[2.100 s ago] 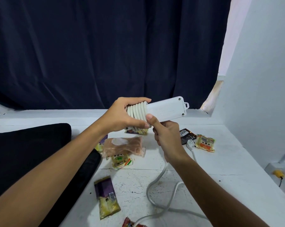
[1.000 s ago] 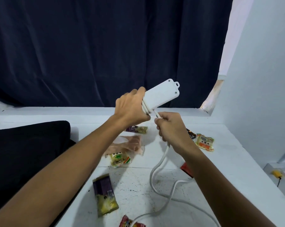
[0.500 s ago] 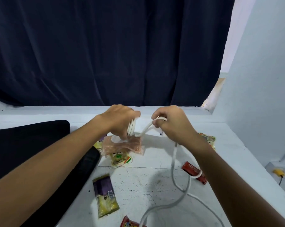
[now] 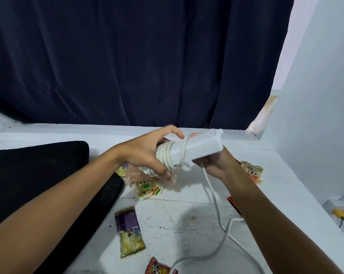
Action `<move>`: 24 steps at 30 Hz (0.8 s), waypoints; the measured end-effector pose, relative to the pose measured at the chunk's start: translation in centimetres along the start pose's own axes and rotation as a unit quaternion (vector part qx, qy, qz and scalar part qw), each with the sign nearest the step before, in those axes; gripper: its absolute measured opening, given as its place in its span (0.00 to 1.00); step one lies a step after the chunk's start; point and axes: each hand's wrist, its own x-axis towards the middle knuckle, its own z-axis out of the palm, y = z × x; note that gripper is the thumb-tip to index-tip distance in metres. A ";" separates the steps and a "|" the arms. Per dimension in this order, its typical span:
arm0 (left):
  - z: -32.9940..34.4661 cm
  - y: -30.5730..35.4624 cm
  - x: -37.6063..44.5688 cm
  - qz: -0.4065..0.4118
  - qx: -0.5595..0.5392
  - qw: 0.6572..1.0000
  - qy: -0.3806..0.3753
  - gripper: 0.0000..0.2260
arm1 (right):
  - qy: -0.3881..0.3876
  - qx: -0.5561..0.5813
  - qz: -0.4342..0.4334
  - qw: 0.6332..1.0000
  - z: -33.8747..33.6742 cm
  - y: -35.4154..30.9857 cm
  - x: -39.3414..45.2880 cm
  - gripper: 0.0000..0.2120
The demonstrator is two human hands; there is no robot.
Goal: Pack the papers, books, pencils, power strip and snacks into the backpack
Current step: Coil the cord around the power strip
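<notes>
Our left hand (image 4: 147,155) clamps the coiled end of the power strip (image 4: 196,149); our right hand (image 4: 212,165) grips beneath it, guiding its cord (image 4: 216,206). Below the strip, snacks (image 4: 129,234) lie unpacked beside the backpack (image 4: 38,171).

— How are the arms placed?
— Both forearms are stretched forward from the lower corners and brought together at the middle, above the table.
— And the left hand (image 4: 147,155)?
— It is curled round the wrapped end of the strip (image 4: 196,149), thumb over the top, fingertips seen underneath.
— The right hand (image 4: 214,165)?
— It is tucked beneath the strip's far end, palm up, fingers mostly hidden. The cord (image 4: 212,194) is seen coming out of its grip.
</notes>
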 end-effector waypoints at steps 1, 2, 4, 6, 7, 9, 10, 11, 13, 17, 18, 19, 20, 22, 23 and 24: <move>0.0 0.0 0.0 -0.003 -0.014 1.000 0.012 0.38 | -0.012 0.004 -0.018 1.000 0.3 0.6 -0.1 0.09; 0.1 0.1 0.0 -0.005 -0.024 0.999 0.024 0.39 | -0.030 0.007 -0.038 0.999 0.5 1.1 -0.2 0.07; 0.3 0.3 0.0 -0.010 -0.044 0.998 0.045 0.36 | -0.063 0.015 -0.055 0.996 0.8 1.5 -0.7 0.07; 0.4 0.6 0.0 -0.022 -0.056 0.996 0.068 0.34 | -0.083 -0.007 -0.067 0.994 0.6 1.4 -0.9 0.10; 0.3 0.6 0.1 -0.030 -0.055 0.995 0.077 0.34 | -0.090 -0.041 -0.075 0.992 0.6 1.3 -1.0 0.10; 0.2 0.6 0.2 -0.042 -0.054 0.994 0.083 0.34 | -0.098 -0.079 -0.074 0.989 0.6 1.3 -1.4 0.05; 0.2 0.7 0.3 -0.045 -0.052 0.994 0.080 0.35 | -0.099 -0.067 -0.069 0.990 0.6 1.4 -1.4 0.13; 0.3 0.7 0.3 -0.045 -0.048 0.995 0.077 0.35 | -0.098 -0.059 -0.061 0.992 0.5 1.6 -1.4 0.23; 0.5 0.7 0.4 -0.045 -0.044 0.995 0.077 0.35 | -0.069 -0.062 -0.053 0.994 0.8 1.6 -1.6 0.29; 0.6 0.3 0.6 -0.055 -0.009 0.995 0.086 0.35 | -0.046 -0.143 -0.069 0.986 1.7 2.1 -1.9 0.12; 0.6 0.2 0.6 -0.060 0.001 0.994 0.090 0.35 | -0.045 -0.151 -0.063 0.985 1.9 2.3 -2.1 0.11; 0.6 0.2 0.6 -0.063 0.013 0.993 0.095 0.35 | -0.044 -0.154 -0.051 0.986 2.0 2.4 -2.2 0.11; 0.6 0.1 0.5 -0.064 0.023 0.993 0.100 0.35 | -0.044 -0.152 -0.043 0.987 2.3 2.5 -2.4 0.11; 0.7 0.0 0.4 -0.064 0.032 0.991 0.114 0.34 | -0.033 -0.156 -0.042 0.986 2.7 2.7 -2.5 0.12; 0.7 0.0 0.4 -0.063 0.039 0.990 0.123 0.34 | -0.021 -0.168 -0.047 0.984 2.8 2.7 -2.5 0.13; 0.7 -0.1 0.3 -0.063 0.047 0.988 0.135 0.34 | -0.005 -0.181 -0.051 0.982 3.0 2.6 -2.6 0.12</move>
